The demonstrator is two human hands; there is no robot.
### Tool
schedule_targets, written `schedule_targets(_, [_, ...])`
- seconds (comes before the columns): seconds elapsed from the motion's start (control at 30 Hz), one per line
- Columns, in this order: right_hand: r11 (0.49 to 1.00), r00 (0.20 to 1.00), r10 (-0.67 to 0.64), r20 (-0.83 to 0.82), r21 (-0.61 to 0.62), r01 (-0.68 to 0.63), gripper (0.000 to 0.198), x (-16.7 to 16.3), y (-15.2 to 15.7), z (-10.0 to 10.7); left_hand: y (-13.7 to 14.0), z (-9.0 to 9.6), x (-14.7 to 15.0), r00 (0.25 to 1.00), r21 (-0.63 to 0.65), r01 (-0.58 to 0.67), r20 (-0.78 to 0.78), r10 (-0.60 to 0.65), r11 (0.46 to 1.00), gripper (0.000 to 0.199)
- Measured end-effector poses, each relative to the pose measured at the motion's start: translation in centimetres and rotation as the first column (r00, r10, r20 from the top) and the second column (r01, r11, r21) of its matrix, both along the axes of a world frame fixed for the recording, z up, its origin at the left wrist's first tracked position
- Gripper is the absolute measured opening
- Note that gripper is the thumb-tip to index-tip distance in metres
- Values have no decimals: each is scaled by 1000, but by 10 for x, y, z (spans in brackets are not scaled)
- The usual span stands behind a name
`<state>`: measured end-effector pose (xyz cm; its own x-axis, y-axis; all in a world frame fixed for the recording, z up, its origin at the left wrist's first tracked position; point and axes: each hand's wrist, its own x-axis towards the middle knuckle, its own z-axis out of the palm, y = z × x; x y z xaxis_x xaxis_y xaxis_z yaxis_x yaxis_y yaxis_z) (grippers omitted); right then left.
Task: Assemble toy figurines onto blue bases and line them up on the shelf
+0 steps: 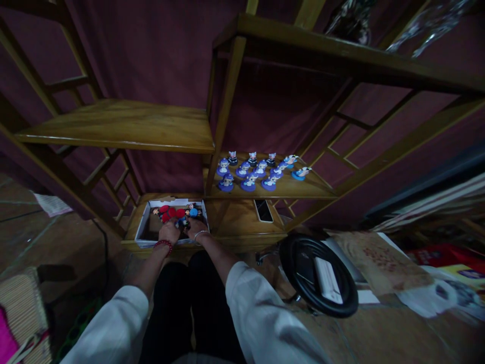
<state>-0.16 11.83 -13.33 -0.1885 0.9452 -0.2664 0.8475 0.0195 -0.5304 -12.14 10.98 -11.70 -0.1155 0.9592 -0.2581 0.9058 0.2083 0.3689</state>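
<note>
Inside a shallow white cardboard box [143,222], my left hand [170,232] and my right hand [194,228] are close together. Between their closed fingers is a small dark and blue figurine [182,222], partly covered by them. Right behind it, several red figurines [172,213] and a blue-topped one [194,212] lie in the box. On the shelf to the upper right stand several purple-based figurines [249,182]. Behind these is a row of black-based figurines [252,158], with blue-based figurines [301,173] at the right.
The wooden shelf unit [113,124] has uprights and an overhanging board close above the box. A phone [263,210] lies on the low ledge to the right. A round black stool-like object [318,275] holds a white box. A woven mat [22,308] is at the lower left.
</note>
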Motion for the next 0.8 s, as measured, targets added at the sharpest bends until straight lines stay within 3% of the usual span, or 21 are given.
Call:
schedule_targets(0.2, [998,999,47,7,-44,-46,46,1,3,-3,-5,-7,0,996,-19,92,7,-92,996,34])
schedule_targets(0.47, [997,998,68,-13,-37,-68,45,3,7,-10,3,-8,3,993,-173,118,46,-112,978,31])
schedule_targets(0.8, [999,998,-41,-45,24,42,41,4,12,-13,3,-6,5,992,-129,120,62,-112,984,41])
